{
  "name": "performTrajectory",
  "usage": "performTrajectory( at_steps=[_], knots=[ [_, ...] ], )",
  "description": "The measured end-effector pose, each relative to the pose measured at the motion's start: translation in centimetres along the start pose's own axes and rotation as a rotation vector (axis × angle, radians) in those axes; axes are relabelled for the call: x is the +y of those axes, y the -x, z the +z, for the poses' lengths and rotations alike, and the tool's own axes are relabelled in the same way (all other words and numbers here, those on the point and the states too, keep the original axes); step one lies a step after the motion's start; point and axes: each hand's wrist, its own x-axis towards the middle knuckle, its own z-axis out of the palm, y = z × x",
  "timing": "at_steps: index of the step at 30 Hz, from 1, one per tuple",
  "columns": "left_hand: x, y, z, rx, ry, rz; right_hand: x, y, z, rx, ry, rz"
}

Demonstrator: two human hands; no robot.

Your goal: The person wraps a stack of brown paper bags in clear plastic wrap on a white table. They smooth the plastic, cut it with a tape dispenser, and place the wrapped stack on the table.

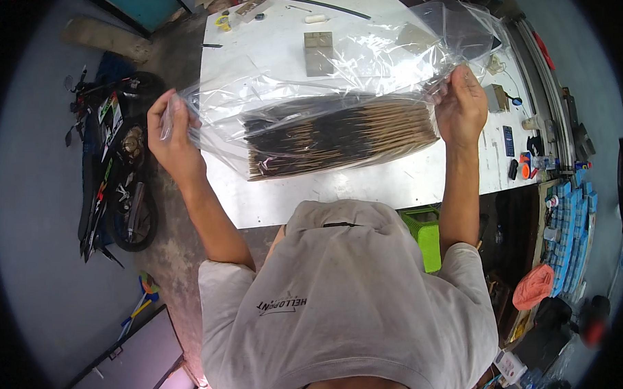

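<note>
A large clear plastic bag [280,94] stretches across the white table between my two hands. My left hand [173,131] pinches its left edge, out past the table's left side. At the bag's right side, my right hand [461,105] grips the gathered plastic. Inside the bag, near the table's front edge, lies a long stack of thin brown and black sheets [344,135], their edges facing me. Beyond the stack, the bag's loose film spreads toward the far right and reflects the light.
The white table [387,188] carries a small grey-brown block [318,55], yellow-handled scissors [223,20] and a long black strip [325,7]. Small tools, including an orange item [525,170], lie along the right side. A green basket [426,238] stands under the front edge. A motorcycle [115,160] is parked left.
</note>
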Motion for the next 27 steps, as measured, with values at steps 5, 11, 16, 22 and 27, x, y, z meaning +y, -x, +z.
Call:
performTrajectory(
  at_steps=[5,11,16,22,27],
  knots=[
    [1.1,-1.7,-1.0,-0.003,0.048,0.013,-0.3,0.0,-1.0,0.047,0.048,-0.068],
    [5.2,-1.5,0.7,0.003,-0.182,0.311,-0.7,0.7,-2.1,0.162,0.059,-0.083],
    [12.7,5.3,6.3,-0.380,-0.508,0.769,-0.6,1.0,-1.5,0.099,0.040,-0.081],
    [6.9,0.8,10.7,-0.892,-1.103,0.618,-0.4,0.9,-2.0,0.148,-0.005,-0.062],
    [5.8,0.5,12.8,-1.186,-0.809,0.462,-0.4,0.9,-2.0,0.130,-0.001,-0.085]
  ],
)
